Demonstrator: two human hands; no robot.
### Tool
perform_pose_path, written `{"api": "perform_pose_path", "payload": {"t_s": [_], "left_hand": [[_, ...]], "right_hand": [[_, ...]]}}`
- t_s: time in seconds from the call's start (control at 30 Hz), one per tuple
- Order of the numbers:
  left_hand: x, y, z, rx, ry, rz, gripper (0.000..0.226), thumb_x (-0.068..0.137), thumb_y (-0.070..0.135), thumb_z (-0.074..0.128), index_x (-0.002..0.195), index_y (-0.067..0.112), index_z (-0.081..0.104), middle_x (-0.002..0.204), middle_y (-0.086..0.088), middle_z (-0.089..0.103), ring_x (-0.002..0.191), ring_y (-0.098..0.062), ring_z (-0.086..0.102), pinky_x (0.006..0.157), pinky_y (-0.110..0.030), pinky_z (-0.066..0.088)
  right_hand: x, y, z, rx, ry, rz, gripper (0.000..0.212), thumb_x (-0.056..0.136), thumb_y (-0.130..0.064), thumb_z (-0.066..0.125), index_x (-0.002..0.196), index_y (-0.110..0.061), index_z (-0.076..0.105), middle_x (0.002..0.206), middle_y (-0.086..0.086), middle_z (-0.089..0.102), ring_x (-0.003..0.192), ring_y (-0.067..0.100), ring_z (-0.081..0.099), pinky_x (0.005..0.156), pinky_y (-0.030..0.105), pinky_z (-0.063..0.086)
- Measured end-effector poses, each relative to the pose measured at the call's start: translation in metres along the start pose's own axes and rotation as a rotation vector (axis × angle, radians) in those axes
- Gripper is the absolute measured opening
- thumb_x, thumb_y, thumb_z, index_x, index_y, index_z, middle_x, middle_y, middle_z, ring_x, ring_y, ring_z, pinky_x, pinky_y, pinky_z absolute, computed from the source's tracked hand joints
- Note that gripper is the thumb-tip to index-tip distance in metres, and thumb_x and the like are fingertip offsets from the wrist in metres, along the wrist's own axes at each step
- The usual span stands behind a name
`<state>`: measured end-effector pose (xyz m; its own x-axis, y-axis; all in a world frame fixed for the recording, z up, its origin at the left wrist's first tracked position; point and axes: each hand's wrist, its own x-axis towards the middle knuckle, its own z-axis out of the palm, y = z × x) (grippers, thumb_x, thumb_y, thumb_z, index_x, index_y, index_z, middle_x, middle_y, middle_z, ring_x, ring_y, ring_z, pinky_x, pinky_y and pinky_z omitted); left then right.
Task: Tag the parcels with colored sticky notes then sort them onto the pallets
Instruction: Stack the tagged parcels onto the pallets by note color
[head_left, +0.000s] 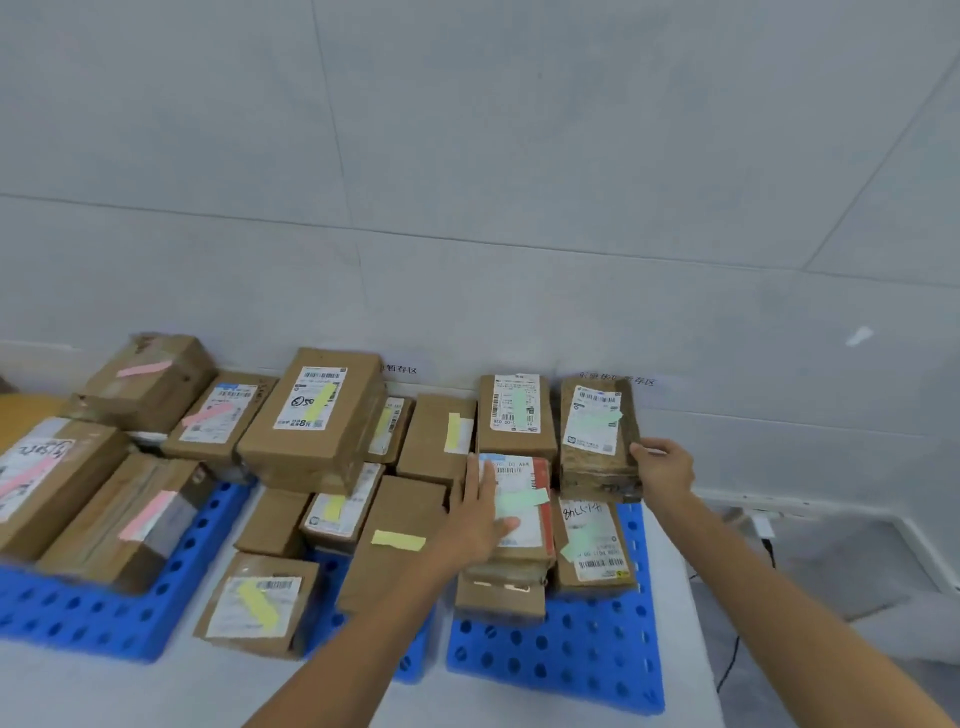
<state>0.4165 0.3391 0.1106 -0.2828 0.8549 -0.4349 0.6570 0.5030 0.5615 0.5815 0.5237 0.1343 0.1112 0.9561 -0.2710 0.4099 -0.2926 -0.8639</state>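
Three blue perforated pallets lie along the wall. The right pallet carries brown parcels with green notes. My left hand lies flat with straight fingers on the left edge of a parcel with a red stripe and green note. My right hand grips the right side of a worn parcel with a green note that sits on top of the stack. The middle pallet holds parcels with yellow notes, such as a tall box. The left pallet holds parcels with pink notes.
A pale wall rises right behind the pallets, with small printed signs above them. Grey floor runs in front. A black cable and a white plug strip lie on the floor to the right of the pallets.
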Motion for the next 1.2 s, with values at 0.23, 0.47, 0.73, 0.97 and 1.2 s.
{"api": "perform_pose_path", "payload": {"t_s": [0.23, 0.47, 0.73, 0.97, 1.2], "left_hand": [[-0.002, 0.005, -0.009, 0.046, -0.004, -0.032, 0.087, 0.097, 0.045, 0.045, 0.15, 0.02, -0.02, 0.154, -0.001, -0.033, 0.146, -0.036, -0.01, 0.116, -0.054, 0.01], [-0.028, -0.016, -0.004, -0.219, 0.245, 0.073, 0.085, 0.097, 0.044, 0.047, 0.152, 0.017, -0.011, 0.16, -0.002, -0.017, 0.147, -0.022, -0.01, 0.12, -0.044, 0.005], [-0.131, -0.131, -0.013, -0.366, 0.742, -0.118, 0.044, 0.099, 0.028, 0.046, 0.141, 0.021, 0.037, 0.135, -0.004, 0.048, 0.116, -0.022, 0.052, 0.099, -0.036, 0.044], [-0.243, -0.256, -0.004, -0.351, 0.768, -0.549, 0.054, 0.099, 0.023, 0.048, 0.147, 0.008, 0.029, 0.147, -0.017, 0.038, 0.136, -0.032, 0.034, 0.109, -0.035, 0.028], [-0.311, -0.336, -0.012, -0.487, 0.842, -0.667, 0.046, 0.1, 0.019, 0.043, 0.144, 0.013, 0.031, 0.146, -0.013, 0.038, 0.136, -0.029, 0.032, 0.105, -0.036, 0.032]], "right_hand": [[0.012, 0.007, 0.017, -0.442, -0.276, -0.247, 0.03, 0.099, -0.016, 0.046, 0.122, 0.002, 0.054, 0.119, 0.021, 0.061, 0.107, 0.038, 0.057, 0.088, 0.038, 0.043], [-0.041, -0.033, 0.022, -0.577, -0.16, -0.771, 0.035, 0.096, -0.026, 0.049, 0.123, -0.004, 0.054, 0.118, 0.022, 0.057, 0.112, 0.039, 0.049, 0.093, 0.048, 0.043], [-0.227, -0.032, 0.116, -0.37, -0.753, -1.108, 0.027, 0.098, -0.016, 0.046, 0.123, -0.014, 0.057, 0.11, -0.003, 0.058, 0.105, 0.013, 0.049, 0.085, 0.025, 0.036], [-0.339, 0.028, 0.2, -0.599, -1.222, -0.965, 0.036, 0.098, -0.017, 0.046, 0.133, -0.01, 0.044, 0.101, 0.012, 0.061, 0.096, 0.022, 0.056, 0.086, 0.034, 0.043], [-0.39, 0.057, 0.247, -0.686, -1.303, -0.855, 0.027, 0.096, -0.009, 0.043, 0.121, -0.007, 0.054, 0.079, -0.002, 0.053, 0.075, 0.014, 0.054, 0.058, 0.011, 0.039]]}}
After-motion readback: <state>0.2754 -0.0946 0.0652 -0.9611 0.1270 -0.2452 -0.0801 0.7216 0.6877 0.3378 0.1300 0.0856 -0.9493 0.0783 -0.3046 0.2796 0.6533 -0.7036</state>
